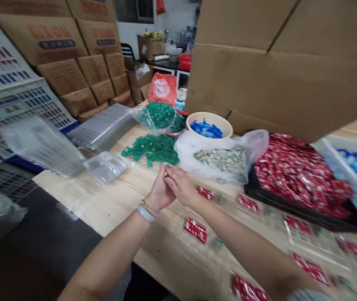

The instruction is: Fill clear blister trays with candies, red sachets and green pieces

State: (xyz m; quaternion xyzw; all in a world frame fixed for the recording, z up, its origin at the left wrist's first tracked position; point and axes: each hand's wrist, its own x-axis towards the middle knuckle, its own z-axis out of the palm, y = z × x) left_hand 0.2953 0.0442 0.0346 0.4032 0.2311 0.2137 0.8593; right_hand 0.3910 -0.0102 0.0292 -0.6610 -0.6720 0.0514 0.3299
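My left hand (pixel 160 193) and my right hand (pixel 181 184) meet over the table, just in front of a loose pile of small green pieces (pixel 153 149). The left is cupped, its palm towards the right, with bands at the wrist. Across its fingertips lie the bent fingers of the right. Both look closed, and whatever may be between them is hidden. Right of the hands, an open plastic bag (pixel 184 146) holds small pale-and-green packets (pixel 222 159). Red patterned packets (pixel 195 230) lie in spaced rows below and beside my right forearm, several with clear packets.
A cream bowl (pixel 227 122) holds blue pieces. Red packets (pixel 300 171) are heaped in a black tray (pixel 307 217). A white bin (pixel 338 154) stands at far right. Clear plastic bags (pixel 103 125) lie at left. Cardboard (pixel 279 83) rises behind; crates (pixel 18 83) stand left.
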